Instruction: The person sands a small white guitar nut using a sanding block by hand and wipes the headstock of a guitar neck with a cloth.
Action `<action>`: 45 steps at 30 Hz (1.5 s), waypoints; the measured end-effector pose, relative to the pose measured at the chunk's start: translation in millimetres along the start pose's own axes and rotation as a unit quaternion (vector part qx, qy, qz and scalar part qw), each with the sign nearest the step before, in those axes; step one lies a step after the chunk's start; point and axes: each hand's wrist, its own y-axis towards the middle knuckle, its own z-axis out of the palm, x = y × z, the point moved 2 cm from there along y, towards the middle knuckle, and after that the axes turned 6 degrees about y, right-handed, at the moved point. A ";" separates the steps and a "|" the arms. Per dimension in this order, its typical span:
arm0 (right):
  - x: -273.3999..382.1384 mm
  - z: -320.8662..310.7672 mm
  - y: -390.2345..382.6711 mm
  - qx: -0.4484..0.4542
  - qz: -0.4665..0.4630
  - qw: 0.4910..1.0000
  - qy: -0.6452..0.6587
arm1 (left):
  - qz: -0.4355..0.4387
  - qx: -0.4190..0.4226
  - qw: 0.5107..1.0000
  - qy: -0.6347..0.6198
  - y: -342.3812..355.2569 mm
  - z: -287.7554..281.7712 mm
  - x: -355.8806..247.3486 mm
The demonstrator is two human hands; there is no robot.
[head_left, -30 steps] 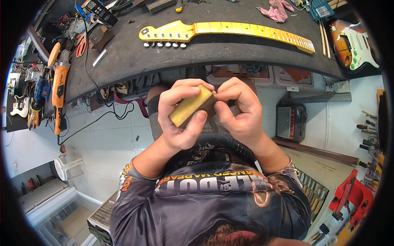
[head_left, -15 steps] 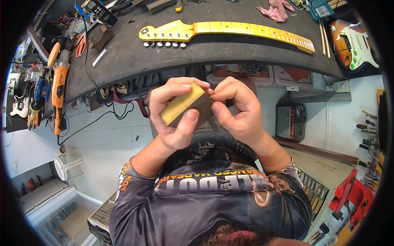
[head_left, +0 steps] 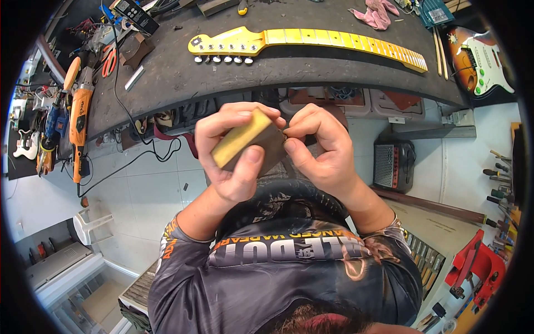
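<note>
My left hand (head_left: 231,158) is wrapped round a sanding sponge (head_left: 242,139), a block with a yellow foam side and a dark brown face. The block is tilted, its thumb side resting against the dark face. Close by on the right, my right hand (head_left: 321,147) pinches a tiny item at the block's right edge, too small to name. Both hands are raised over my lap, in front of the bench. Beyond them lies a guitar neck (head_left: 311,38) of glossy yellow wood, its headstock with metal tuners pointing left.
The dark workbench (head_left: 167,72) spans the far side. An orange power tool (head_left: 81,119) with a cord hangs at its left. A pink cloth (head_left: 375,14) and a sunburst guitar body (head_left: 478,61) are at far right. A red tool (head_left: 478,264) stands at lower right.
The sanding sponge and my left hand have shifted slightly left and tilted a little. My right fingers have followed slightly, still pinched at the block's edge.
</note>
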 end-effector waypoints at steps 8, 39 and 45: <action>-0.5 0.3 0.2 0.008 -0.002 1.000 -0.018 | 0.009 0.015 1.000 0.017 0.2 -2.1 0.5; 6.9 0.9 9.1 -0.009 -0.018 0.998 -0.060 | 0.026 0.008 0.999 0.017 4.1 2.7 1.5; 5.1 -2.5 9.6 0.013 -0.036 0.996 -0.082 | 0.010 -0.011 0.999 0.052 10.1 1.7 -6.8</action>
